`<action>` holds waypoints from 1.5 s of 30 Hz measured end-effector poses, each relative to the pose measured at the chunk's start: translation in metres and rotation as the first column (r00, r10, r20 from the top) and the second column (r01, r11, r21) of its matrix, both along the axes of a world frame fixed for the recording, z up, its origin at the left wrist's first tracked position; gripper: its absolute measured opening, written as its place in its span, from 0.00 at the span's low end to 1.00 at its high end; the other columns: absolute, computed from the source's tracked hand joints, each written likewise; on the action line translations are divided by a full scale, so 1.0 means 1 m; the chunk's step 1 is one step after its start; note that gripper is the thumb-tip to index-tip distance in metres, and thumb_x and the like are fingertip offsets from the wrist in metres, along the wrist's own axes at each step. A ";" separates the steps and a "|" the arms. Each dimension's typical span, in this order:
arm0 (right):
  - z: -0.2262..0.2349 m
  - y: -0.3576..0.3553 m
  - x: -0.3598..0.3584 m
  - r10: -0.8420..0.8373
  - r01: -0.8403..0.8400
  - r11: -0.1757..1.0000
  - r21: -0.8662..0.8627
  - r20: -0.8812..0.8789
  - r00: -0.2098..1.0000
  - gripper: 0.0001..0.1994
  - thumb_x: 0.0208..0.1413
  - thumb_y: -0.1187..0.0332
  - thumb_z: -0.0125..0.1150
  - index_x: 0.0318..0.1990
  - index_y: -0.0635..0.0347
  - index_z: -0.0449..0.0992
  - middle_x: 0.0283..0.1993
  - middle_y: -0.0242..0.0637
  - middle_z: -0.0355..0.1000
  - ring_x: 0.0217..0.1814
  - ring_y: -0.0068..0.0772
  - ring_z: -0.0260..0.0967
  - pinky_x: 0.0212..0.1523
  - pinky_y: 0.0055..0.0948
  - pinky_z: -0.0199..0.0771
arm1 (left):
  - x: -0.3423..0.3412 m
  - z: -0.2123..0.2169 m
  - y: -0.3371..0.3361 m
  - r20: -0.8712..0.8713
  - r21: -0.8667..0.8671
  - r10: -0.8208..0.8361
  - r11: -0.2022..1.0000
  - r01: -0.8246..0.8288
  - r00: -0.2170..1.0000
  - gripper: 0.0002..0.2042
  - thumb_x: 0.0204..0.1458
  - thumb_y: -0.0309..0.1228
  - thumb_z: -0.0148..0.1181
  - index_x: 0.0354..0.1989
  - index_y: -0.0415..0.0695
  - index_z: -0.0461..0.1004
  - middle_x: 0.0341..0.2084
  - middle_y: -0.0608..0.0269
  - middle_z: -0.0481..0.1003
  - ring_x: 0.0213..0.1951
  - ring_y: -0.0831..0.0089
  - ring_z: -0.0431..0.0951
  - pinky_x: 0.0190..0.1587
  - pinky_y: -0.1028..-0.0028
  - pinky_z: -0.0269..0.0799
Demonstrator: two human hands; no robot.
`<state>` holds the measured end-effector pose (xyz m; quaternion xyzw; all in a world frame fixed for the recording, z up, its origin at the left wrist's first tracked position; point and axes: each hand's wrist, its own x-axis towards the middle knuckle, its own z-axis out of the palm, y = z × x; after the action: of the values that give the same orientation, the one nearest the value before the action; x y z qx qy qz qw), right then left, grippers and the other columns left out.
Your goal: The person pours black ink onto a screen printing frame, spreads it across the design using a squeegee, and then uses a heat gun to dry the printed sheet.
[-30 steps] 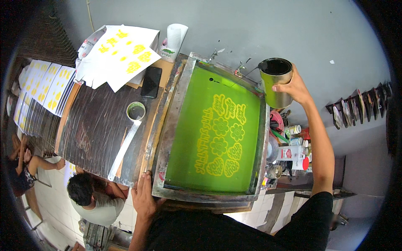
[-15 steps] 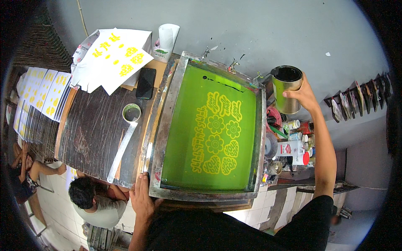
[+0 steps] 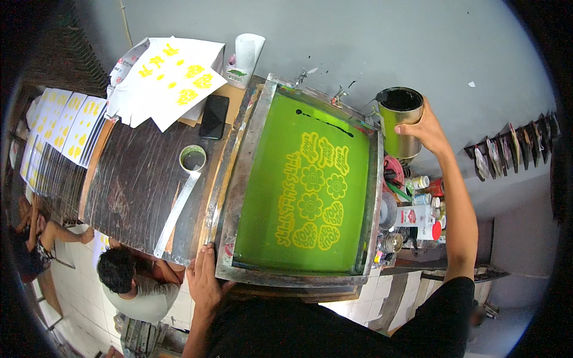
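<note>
My right hand [image 3: 427,128] is wrapped round a large metal can [image 3: 401,143] with dark ink inside. The can is held at the far right corner of a screen-printing frame [image 3: 292,278], tilted slightly. Across the frame's green mesh [image 3: 271,149] show yellowish flower and lettering outlines. A thin black streak of ink [image 3: 325,122] lies along the mesh's far end, with a round blot at its left. My left hand [image 3: 205,280] rests by the frame's near left corner, fingers stretched out over the table's edge, holding nothing visible.
On the dark wooden table [image 3: 137,185] lie a tape roll [image 3: 192,160], a metal strip [image 3: 176,218] and a phone [image 3: 213,116]. Yellow-printed sheets [image 3: 164,77] are piled behind. Bottles and jars [image 3: 415,215] crowd the right side. Another person [image 3: 140,286] sits at lower left.
My right hand has brought the can left, closer to the frame's far right corner. The view has shifted slightly. My left hand stays in place at the table's edge.
</note>
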<state>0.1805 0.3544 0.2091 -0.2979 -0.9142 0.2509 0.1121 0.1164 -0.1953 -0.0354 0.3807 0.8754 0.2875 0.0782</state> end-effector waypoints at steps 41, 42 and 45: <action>-0.012 0.011 0.017 -0.040 -0.005 0.980 -0.200 -0.225 0.974 0.43 0.36 0.61 0.80 0.61 0.67 0.63 0.55 0.42 0.72 0.57 0.35 0.70 0.62 0.36 0.68 | 0.000 -0.001 -0.001 -0.016 -0.057 -0.008 0.998 0.008 1.000 0.53 0.32 0.41 0.77 0.68 0.33 0.56 0.67 0.51 0.64 0.68 0.54 0.62 0.62 0.53 0.57; -0.012 0.012 0.019 -0.045 -0.001 0.980 -0.198 -0.226 0.973 0.43 0.36 0.61 0.80 0.61 0.66 0.63 0.55 0.42 0.72 0.57 0.35 0.70 0.62 0.36 0.68 | 0.000 -0.002 -0.001 -0.027 -0.048 -0.012 0.999 0.010 1.000 0.52 0.33 0.41 0.77 0.69 0.33 0.56 0.67 0.51 0.64 0.68 0.54 0.62 0.62 0.53 0.57; -0.010 0.012 0.023 -0.073 0.025 0.978 -0.206 -0.227 0.971 0.42 0.36 0.62 0.79 0.61 0.66 0.64 0.55 0.42 0.72 0.58 0.35 0.70 0.62 0.36 0.67 | 0.000 -0.003 -0.001 -0.051 -0.031 -0.018 0.999 0.017 0.999 0.51 0.35 0.41 0.76 0.69 0.33 0.56 0.67 0.51 0.64 0.68 0.53 0.63 0.62 0.53 0.57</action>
<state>0.2037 0.3667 0.1994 -0.2988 -0.8568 0.3727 0.1943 0.1163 -0.1965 -0.0388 0.3942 0.8780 0.2637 0.0642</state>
